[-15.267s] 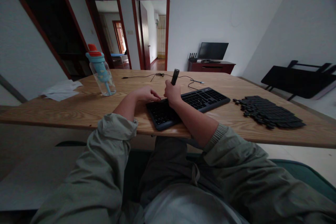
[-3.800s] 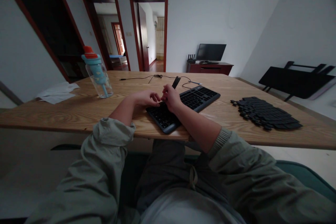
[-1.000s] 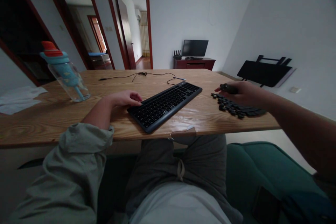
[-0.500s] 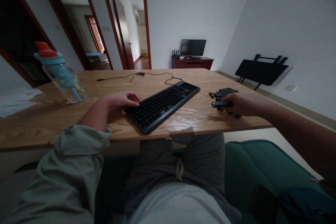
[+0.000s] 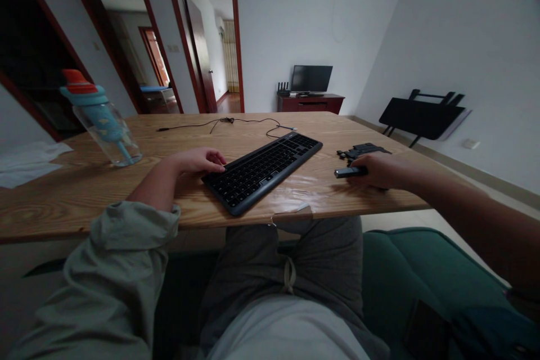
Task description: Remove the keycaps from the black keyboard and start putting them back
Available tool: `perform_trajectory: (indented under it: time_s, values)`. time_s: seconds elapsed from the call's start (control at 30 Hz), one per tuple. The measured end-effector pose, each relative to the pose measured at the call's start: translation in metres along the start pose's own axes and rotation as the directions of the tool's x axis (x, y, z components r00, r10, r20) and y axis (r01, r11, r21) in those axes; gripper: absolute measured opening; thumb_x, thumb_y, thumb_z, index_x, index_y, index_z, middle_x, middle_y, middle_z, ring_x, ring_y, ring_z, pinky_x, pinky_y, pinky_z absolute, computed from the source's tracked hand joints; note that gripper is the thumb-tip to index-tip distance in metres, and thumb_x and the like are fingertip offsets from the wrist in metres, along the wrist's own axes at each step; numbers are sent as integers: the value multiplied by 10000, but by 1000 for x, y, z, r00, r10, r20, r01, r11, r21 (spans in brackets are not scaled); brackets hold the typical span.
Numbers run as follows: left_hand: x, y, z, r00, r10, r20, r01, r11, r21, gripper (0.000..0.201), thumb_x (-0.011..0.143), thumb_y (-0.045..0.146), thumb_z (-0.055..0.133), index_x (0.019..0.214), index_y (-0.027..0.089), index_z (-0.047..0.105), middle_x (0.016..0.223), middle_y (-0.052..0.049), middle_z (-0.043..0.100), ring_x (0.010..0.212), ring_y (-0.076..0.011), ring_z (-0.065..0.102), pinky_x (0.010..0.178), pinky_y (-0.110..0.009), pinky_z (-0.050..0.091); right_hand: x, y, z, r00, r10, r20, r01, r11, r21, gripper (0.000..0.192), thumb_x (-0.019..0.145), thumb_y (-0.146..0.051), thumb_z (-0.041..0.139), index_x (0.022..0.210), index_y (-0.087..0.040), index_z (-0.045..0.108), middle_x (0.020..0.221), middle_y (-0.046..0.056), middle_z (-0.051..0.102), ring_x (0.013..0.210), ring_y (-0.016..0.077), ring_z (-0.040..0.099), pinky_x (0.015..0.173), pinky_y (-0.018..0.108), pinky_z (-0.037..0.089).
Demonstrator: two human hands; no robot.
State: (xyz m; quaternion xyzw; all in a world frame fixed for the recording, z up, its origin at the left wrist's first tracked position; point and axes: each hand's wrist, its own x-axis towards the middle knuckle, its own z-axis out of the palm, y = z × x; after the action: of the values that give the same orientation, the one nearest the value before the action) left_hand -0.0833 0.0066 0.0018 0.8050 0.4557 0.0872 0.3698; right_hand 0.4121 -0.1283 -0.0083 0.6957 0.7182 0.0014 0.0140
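Hands apart at the keyboard

My left hand (image 5: 198, 160) rests, fingers loosely curled, touching the black keyboard (image 5: 262, 170) at its near-left corner; my right hand (image 5: 377, 170) grips a dark keycap-puller tool (image 5: 350, 171) beside the loose keycaps (image 5: 358, 151) on the wooden table (image 5: 84, 191).

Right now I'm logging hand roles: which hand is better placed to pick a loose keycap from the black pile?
Probably the right hand: it rests beside the keycap pile, though it already grips a dark tool. The left hand rests at the keyboard corner, farther from the pile.
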Motion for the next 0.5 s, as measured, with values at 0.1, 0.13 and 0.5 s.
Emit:
perform_trajectory:
  time_s: [0.1, 0.13, 0.5]
  values:
    - [-1, 1, 0, 1000, -6, -2, 6, 1000, -2, 621, 543, 605, 840, 981, 189, 699, 935, -64, 721, 859, -226, 646, 740, -319, 518, 2, -8, -3, 999, -7, 48, 7, 1000, -10, 392, 825, -562, 634, 1039, -252, 745, 966, 96, 732, 726, 223, 648, 608, 315, 417]
    - [-2, 3, 1, 1000, -12, -4, 12, 1000, -1, 628, 536, 610, 841, 979, 188, 700, 931, -65, 719, 857, -229, 646, 734, -320, 516, 2, -12, -5, 998, -11, 55, 12, 1000, -13, 359, 827, -524, 640, 1034, -250, 743, 975, 103, 731, 733, 232, 650, 612, 323, 419]
    - [-5, 9, 3, 999, -32, -13, 32, 999, -7, 619, 531, 585, 841, 975, 180, 693, 898, -63, 708, 830, -228, 635, 694, -321, 505, 14, -26, -8, 997, -65, 28, 63, 996, 68, 270, 727, -485, 745, 787, -223, 724, 747, 98, 695, 597, 209, 602, 589, 337, 432]
